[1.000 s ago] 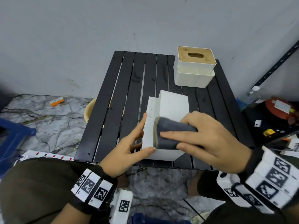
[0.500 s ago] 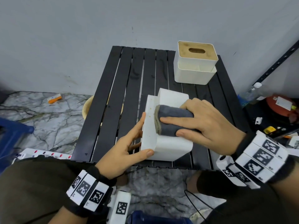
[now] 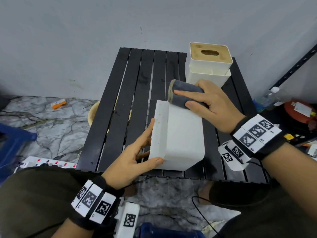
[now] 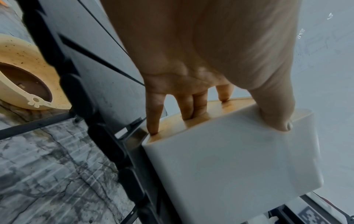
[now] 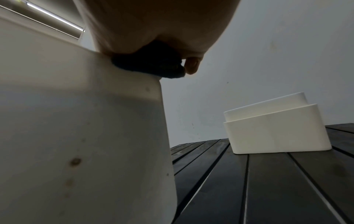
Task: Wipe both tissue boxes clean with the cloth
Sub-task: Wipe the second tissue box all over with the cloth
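Sliding away from the person, the right hand [image 3: 212, 107] now presses the folded dark cloth [image 3: 184, 94] on the far top edge of the near tissue box [image 3: 181, 134]; a second ago the cloth sat on the near part of that top face, and half a second ago about midway. Its fingers lie curled over the cloth, thumb on the far side, so the cloth is gripped and pushed down against the box. The left hand [image 3: 135, 158] has stayed where it was: thumb on the box's near corner, fingers spread along the left side, bracing it. The box lies on its side on the black slatted table [image 3: 120, 117], below and just this side of the cloth. The second tissue box [image 3: 208, 66], with a wooden lid and oval slot, stands beyond the right hand's knuckles at the table's far edge, untouched and in the same spot as before.

The left wrist view shows what the head view hides: the fingertips [image 4: 153, 128] rest on the tan face of the box, with the thumb hooked over the white edge. It also shows a cream bowl [image 4: 25, 84] on the floor under the table. The right wrist view shows brownish spots [image 5: 75, 161] on the box's right wall, under the cloth, and the cloth's end overhanging the far edge beside a fingertip.
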